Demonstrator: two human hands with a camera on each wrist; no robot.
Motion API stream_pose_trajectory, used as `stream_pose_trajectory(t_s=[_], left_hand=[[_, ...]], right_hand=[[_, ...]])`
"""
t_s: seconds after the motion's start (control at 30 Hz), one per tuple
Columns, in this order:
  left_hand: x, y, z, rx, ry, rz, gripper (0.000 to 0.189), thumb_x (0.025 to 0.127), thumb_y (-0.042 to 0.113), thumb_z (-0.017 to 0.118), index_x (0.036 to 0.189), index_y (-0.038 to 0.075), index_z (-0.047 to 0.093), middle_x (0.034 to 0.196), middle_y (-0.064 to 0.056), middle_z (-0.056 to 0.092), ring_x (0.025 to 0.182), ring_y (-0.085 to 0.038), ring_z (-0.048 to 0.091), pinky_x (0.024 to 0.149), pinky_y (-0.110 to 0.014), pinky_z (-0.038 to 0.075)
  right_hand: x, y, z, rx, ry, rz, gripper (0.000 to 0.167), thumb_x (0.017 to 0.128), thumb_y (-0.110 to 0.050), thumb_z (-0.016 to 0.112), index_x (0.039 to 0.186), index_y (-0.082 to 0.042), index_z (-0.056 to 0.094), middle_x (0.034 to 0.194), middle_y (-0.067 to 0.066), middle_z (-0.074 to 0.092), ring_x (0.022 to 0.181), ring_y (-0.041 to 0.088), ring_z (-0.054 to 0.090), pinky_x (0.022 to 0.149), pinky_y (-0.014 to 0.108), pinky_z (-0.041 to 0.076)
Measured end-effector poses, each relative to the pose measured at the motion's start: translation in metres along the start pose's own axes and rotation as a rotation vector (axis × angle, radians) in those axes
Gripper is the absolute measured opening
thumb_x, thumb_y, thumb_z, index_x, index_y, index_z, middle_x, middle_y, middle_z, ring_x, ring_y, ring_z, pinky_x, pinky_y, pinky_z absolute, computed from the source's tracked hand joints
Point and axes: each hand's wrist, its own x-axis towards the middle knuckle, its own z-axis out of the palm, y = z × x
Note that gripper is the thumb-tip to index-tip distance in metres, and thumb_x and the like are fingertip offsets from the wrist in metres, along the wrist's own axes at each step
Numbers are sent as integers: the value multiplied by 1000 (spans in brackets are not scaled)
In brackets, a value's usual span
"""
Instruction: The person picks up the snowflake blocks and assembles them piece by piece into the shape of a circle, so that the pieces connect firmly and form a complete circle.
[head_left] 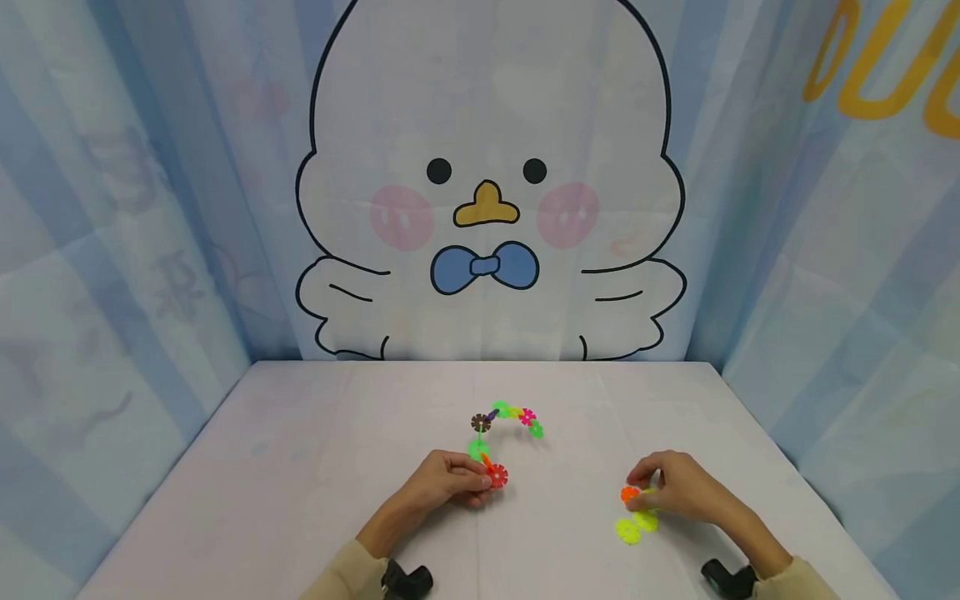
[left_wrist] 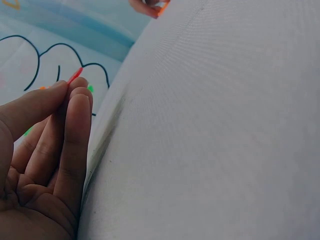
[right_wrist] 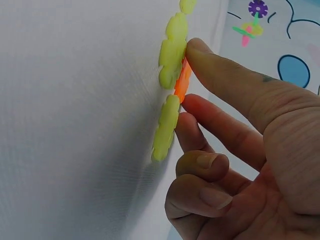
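Observation:
My left hand [head_left: 450, 480] pinches a red notched plastic disc [head_left: 498, 476] between thumb and fingertips. The disc ends a curved chain of interlocking snowflake discs, with a green disc [head_left: 477, 450], a brown disc [head_left: 481, 423] and a pink disc [head_left: 527, 416] along it. To the right, my right hand [head_left: 681, 487] holds an orange disc [head_left: 629, 495] by its edges, thumb on one side and index finger on the other. Several loose yellow discs [head_left: 628, 532] lie on the table under and beside those fingers; the right wrist view shows them edge-on. The remaining right fingers are curled.
A white-covered table [head_left: 300, 467] spreads beneath both hands. Behind it hangs a curtain [head_left: 487, 100] printed with a cartoon bird. Dark wrist mounts [head_left: 407, 581] sit by both sleeves, close over the table.

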Motion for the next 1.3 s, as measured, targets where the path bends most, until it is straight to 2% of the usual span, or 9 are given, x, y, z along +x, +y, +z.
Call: stream_pose_trajectory(t_s=[0.13,0.3,0.43,0.6,0.7,0.9,1.07,1.3], left_hand=[[0,1,0,5,2,-10,23,93,11,81,110,-4,77,93,-8,83,73,-8,73,71,-24,65],[-1,2,0,8,8,-5,23,93,11,81,111,-4,77,94,-8,83,73,-9,74,71,-25,65],[-1,2,0,12,16,-4,23,93,10,81,111,-4,77,93,-9,83,73,-9,74,70,-25,65],[-1,1,0,10,17,-15,23,92,10,82,111,-4,77,94,-9,83,73,-9,74,70,-24,65],[-2,1,1,12,16,-25,23,92,11,82,110,-3,77,93,-9,83,73,-9,74,70,-25,65],[1,1,1,-4,12,6,22,93,8,81,110,-5,77,92,-7,83,73,-8,74,69,-23,64],[1,1,2,-8,15,3,20,92,7,81,108,-4,77,91,-7,83,72,-8,74,67,-22,64],[1,0,2,-11,15,1,21,92,7,81,109,-4,77,91,-8,83,72,-8,74,68,-22,64]], right_hand=[[1,0,1,22,-13,15,26,80,-29,93,94,-14,78,87,-5,71,70,7,48,61,22,43],[3,1,3,48,-12,-26,25,79,-27,93,92,-16,74,84,-5,68,69,5,49,61,22,43],[4,0,5,53,-15,-48,24,80,-27,93,94,-17,76,85,-5,69,71,3,51,63,21,44],[5,-1,7,50,-9,-22,23,80,-25,93,96,-17,79,85,-6,70,69,4,50,61,21,43],[5,-1,6,57,-4,-35,19,82,-21,91,96,-16,80,83,-5,70,67,4,50,60,21,43],[5,-1,5,80,1,-33,15,87,-21,88,98,-15,80,81,-4,73,68,3,55,60,21,46],[7,-1,8,127,-13,-7,16,88,-22,87,100,-13,80,80,-2,74,69,7,60,61,21,47],[15,-4,15,220,-60,-39,18,91,-16,83,106,-7,80,87,2,80,72,8,67,64,20,51]])
